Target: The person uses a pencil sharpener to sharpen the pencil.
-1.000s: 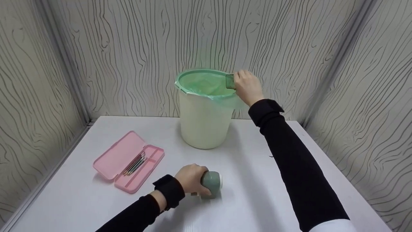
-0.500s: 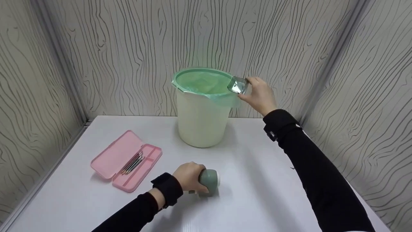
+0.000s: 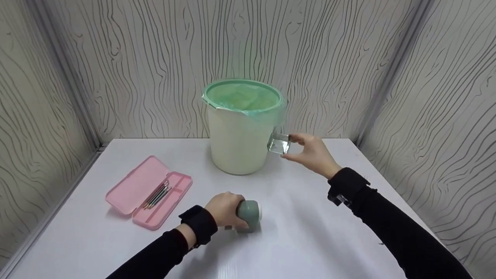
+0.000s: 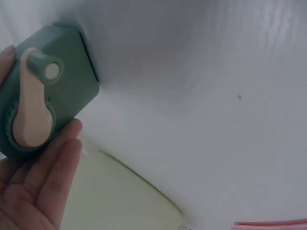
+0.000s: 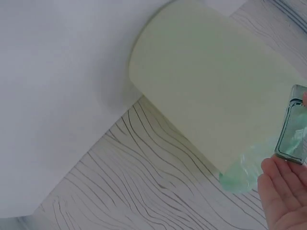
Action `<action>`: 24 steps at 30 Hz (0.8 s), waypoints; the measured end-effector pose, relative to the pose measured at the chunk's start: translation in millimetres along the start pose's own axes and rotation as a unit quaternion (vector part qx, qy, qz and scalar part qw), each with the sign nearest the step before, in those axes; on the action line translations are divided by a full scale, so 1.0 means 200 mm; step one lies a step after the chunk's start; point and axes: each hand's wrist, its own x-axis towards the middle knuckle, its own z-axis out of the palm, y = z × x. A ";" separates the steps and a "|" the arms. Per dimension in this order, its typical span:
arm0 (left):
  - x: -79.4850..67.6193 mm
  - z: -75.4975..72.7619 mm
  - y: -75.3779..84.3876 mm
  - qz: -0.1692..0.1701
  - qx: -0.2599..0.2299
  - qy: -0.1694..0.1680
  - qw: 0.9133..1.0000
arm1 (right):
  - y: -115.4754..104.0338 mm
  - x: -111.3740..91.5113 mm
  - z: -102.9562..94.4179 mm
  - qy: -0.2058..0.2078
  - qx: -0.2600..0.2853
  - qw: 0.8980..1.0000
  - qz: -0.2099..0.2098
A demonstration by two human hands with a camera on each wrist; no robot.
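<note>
My left hand (image 3: pixel 224 209) grips a green crank pencil sharpener (image 3: pixel 248 215) low over the white table, near its front middle. The left wrist view shows its pale pink crank (image 4: pixel 32 112) with a green knob, the fingers along the body's side. Between thumb and fingers, my right hand (image 3: pixel 314 155) holds a small clear shavings drawer (image 3: pixel 279 144). That drawer is in the air at the right side of a pale bin (image 3: pixel 236 143), below the rim. In the right wrist view the drawer overlaps the bin's green liner (image 5: pixel 240 175).
A pink pencil case (image 3: pixel 135 182) lies with its lid up at the left, several pencils (image 3: pixel 158 195) in one compartment. Patterned walls (image 3: pixel 162 58) enclose the white table (image 3: pixel 279 248) at the back and both sides. The bin stands at the back middle.
My right hand has drawn the drawer away from the bin's rim and lowered it to the bin's right side. The left hand still holds the sharpener in nearly the same place.
</note>
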 end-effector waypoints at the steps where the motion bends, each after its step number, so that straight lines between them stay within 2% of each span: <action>1: 0.00 0.00 0.00 0.001 0.001 0.001 1.000 | 0.01 -0.03 0.02 -0.006 0.011 1.000 -0.002; 9: 0.01 0.00 0.00 0.007 0.007 0.005 1.000 | 0.14 -0.26 0.22 -0.094 0.097 0.991 0.013; 13: 0.01 0.00 0.00 0.008 0.019 0.004 1.000 | 0.21 -0.36 0.30 -0.132 0.117 0.984 0.023; 19: 0.00 0.00 0.00 0.006 0.020 0.005 1.000 | 0.28 -0.47 0.39 -0.190 0.137 0.971 0.033; 24: -0.01 0.00 0.00 0.003 0.021 0.004 1.000 | 0.29 -0.53 0.45 -0.229 0.155 0.960 0.043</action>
